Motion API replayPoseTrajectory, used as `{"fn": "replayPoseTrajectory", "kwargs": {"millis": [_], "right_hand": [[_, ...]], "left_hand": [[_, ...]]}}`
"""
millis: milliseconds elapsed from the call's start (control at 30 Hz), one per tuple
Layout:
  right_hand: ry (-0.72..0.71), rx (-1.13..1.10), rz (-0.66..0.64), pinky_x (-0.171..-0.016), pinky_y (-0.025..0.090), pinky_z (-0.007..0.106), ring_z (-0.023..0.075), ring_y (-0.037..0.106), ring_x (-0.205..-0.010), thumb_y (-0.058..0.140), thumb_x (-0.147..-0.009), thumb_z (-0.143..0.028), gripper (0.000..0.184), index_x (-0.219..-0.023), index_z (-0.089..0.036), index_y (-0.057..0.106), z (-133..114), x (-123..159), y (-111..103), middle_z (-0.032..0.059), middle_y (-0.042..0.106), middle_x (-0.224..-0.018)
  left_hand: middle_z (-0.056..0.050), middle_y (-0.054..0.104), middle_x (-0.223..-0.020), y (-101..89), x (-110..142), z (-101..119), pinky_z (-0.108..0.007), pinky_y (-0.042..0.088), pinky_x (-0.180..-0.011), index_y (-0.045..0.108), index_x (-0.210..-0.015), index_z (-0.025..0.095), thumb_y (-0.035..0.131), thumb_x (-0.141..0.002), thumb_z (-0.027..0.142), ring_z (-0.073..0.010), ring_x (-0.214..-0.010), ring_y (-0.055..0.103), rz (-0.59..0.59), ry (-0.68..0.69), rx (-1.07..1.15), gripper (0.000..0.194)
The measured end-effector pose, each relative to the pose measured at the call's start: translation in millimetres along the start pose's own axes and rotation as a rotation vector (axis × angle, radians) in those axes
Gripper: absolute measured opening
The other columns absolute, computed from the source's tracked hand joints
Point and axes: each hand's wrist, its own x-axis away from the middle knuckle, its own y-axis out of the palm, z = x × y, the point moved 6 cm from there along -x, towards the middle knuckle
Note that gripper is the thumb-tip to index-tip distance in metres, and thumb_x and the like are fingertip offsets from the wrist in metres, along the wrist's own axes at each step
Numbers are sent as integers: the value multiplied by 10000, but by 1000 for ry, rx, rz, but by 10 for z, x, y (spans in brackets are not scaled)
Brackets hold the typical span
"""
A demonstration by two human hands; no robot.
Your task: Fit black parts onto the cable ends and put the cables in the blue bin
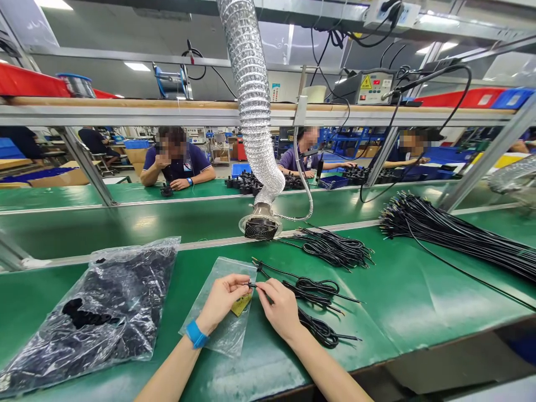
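At the bench's near middle: both bare hands meet above a glossy green work surface (419, 312); clock directions below run from this meeting point.
Left hand: the left hand (221, 301), with a bright blue band (196, 334) at its wrist, has thumb and forefinger pinched nearly together on one end of a small, thin black piece (251, 285).
Right hand: the right hand (278, 307) nips the other end, its thumb and fingertips closed narrowly; whether the piece is a cable tip cannot be told.
Seven o'clock: a small yellow item (242, 304) shows just below the fingers, by a clear, flat plastic bag (192, 321) partly under the left hand.
Three and four o'clock: two looped black cable coils, one (318, 287) just beyond the right hand, another (320, 329) nearer the bench edge.
Two o'clock: a larger heap of black cables (335, 248); farther out, toward three, a long thick sheaf of straight black cables (452, 237).
Nine o'clock: a big crinkled transparent bag (121, 312) full of black contents.
Twelve o'clock: a black round-grilled fan (262, 228) beneath a silver ribbed foil duct (253, 72).
Eleven o'clock: a co-worker in a dark shirt (196, 162) sits across the frame.
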Motion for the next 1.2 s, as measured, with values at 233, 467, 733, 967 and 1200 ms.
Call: {"fn": "replayPoseTrajectory", "kwargs": {"millis": [233, 467, 733, 967, 1200], "right_hand": [[-70, 47, -83, -629, 262, 261, 130, 396, -698, 420, -995, -172, 214, -869, -117, 584, -49, 5, -15, 37, 481, -740], [47, -147, -113, -582, 243, 246, 94, 367, -596, 426, -983, -176, 280, -728, -118, 525, 2, 61, 16, 2, 445, -646], [212, -190, -257, -577, 289, 240, 89, 443, -603, 397, -1008, -225, 333, -721, -121, 532, 115, 134, 188, -1, 520, -697], [268, -211, -157, -714, 405, 220, 110, 554, -783, 514, -968, -223, 146, -939, -141, 632, 167, 171, 179, 22, 590, -843], [184, -206, -248, -594, 335, 237, 100, 464, -627, 418, -993, -184, 279, -750, -126, 543, 126, 188, 200, 15, 532, -716]], "left_hand": [[-112, 691, -855, -3, 33, -115, -286, 502, -770, 702, -860, 64, 823, -521, 357, -184, -773, 645, 18, -31, -102, 464], [-78, 650, -837, 105, 138, -25, -240, 469, -641, 748, -800, 135, 688, -706, 344, -142, -700, 587, -31, 289, -400, 237], [-27, 667, -804, 127, 156, 77, -232, 454, -678, 757, -827, 208, 625, -795, 340, -127, -725, 591, 11, 466, -619, 189], [-79, 675, -933, 13, 62, -31, -295, 488, -787, 739, -871, 139, 655, -713, 413, -192, -849, 630, 71, 252, -482, 328], [-82, 656, -861, 85, 112, -66, -279, 490, -720, 715, -864, 112, 673, -712, 356, -181, -780, 624, -33, 208, -428, 291]]}}
